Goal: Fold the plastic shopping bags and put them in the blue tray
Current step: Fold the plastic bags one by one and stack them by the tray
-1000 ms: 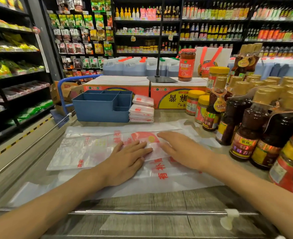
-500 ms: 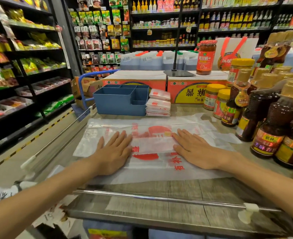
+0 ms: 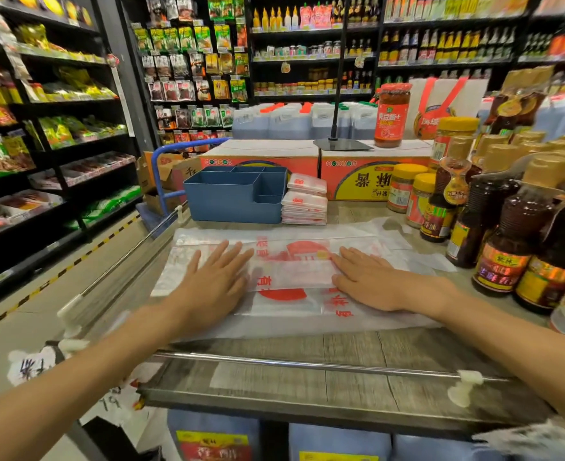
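A clear plastic shopping bag point(image 3: 294, 277) with red print lies flat on the wooden shelf top, folded lengthwise into a band, on top of more loose bags. My left hand point(image 3: 216, 281) presses flat on its left part with fingers spread. My right hand point(image 3: 367, 281) presses flat on its right part. The blue tray point(image 3: 228, 201) with several compartments stands behind the bag, at the back left. A stack of folded bags point(image 3: 304, 204) sits right beside the tray, outside it.
Dark sauce bottles point(image 3: 514, 234) and yellow-lidded jars point(image 3: 404, 184) crowd the right side of the shelf top. Red and yellow cartons point(image 3: 357, 174) stand behind the tray. A metal rail point(image 3: 307, 364) runs along the front edge. An aisle lies to the left.
My hands have slid apart along the bag, the left one leftward and the right one rightward, flattening it. The camera has shifted, showing more of the aisle.
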